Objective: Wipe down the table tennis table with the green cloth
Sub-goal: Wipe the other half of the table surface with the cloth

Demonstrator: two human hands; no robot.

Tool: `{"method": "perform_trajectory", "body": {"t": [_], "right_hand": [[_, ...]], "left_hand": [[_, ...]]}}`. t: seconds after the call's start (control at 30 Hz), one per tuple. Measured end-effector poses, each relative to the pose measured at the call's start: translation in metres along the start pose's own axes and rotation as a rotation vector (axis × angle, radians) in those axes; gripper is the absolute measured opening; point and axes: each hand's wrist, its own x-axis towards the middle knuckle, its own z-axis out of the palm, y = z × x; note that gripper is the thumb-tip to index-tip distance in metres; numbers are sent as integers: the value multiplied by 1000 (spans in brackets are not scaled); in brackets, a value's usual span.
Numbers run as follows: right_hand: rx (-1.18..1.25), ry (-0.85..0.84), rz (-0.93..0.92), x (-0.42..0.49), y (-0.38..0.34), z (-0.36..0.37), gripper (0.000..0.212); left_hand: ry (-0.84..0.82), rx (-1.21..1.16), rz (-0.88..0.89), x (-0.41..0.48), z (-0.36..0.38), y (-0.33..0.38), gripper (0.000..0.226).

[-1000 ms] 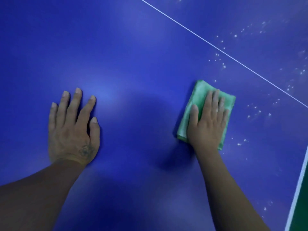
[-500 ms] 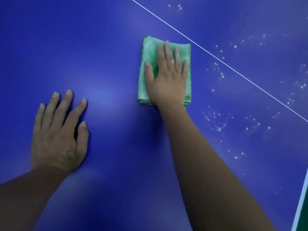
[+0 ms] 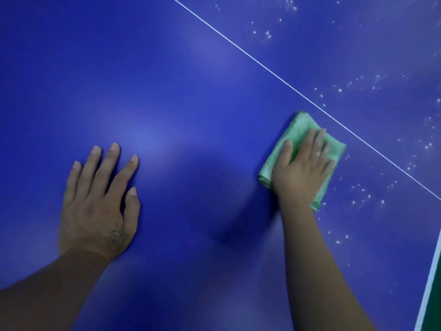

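Left hand [image 3: 97, 199] lies palm-down and flat on the blue table tennis table [image 3: 191, 91], fingers straight and spread apart, thumb out to the side; a small dark tattoo [image 3: 115, 236] sits on the back of the hand near the wrist. It holds nothing. A soft shadow falls on the surface between the two forearms. Right hand [image 3: 303, 170] presses flat on the folded green cloth [image 3: 296, 130], fingers straight and close together, thumb set slightly apart on the cloth's left part; fingertips look motion-blurred. The cloth lies on the table just left of the thin white centre line [image 3: 262, 65], its far corner close to the line, touching or not I cannot tell. Right of the line, white specks [image 3: 358, 194] scatter across the surface. The white edge stripe [image 3: 429, 290] runs at far lower right.
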Motion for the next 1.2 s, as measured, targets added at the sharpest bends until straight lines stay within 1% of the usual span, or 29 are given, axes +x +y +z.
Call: {"method": "perform_trajectory", "body": {"t": [0.07, 0.23, 0.3, 0.4, 0.47, 0.63, 0.7, 0.77, 0.83, 0.97, 1.07, 1.13, 1.2], "right_hand": [[-15, 14, -64, -23, -27, 8, 76], [19, 70, -358, -65, -105, 33, 73], [53, 80, -453, -64, -113, 38, 72], [71, 77, -572, -42, -87, 34, 70], [48, 60, -537, -18, -56, 27, 70], [14, 3, -195, 26, 26, 0, 72], [32, -23, -96, 17, 33, -3, 72], [33, -26, -55, -10, 26, 0, 75], [30, -10, -76, -52, 17, 3, 75], [-13, 25, -239, -169, 18, 17, 71], [-48, -24, -347, -243, 28, 25, 72], [-56, -36, -400, -251, 35, 26, 72], [-42, -20, -418, -232, 35, 23, 71]], "left_hand": [[5, 2, 6, -1, 1, -1, 58], [51, 5, 35, -1, 6, -3, 56], [67, 7, 34, -1, 7, -3, 56], [61, 12, 28, -2, 6, -1, 56], [50, 9, 22, -1, 4, 0, 56], [37, 14, 21, -2, 2, 0, 56], [13, 20, 4, -2, 1, 0, 58], [-12, 21, -11, -1, -1, 0, 60], [-29, 29, -13, -2, -3, 1, 61], [-50, 38, -20, -2, -3, 1, 62], [-71, 39, -27, -2, -3, -2, 63], [-70, 36, -29, -2, -4, -1, 63], [-65, 34, -33, -2, -6, 0, 63]]}}
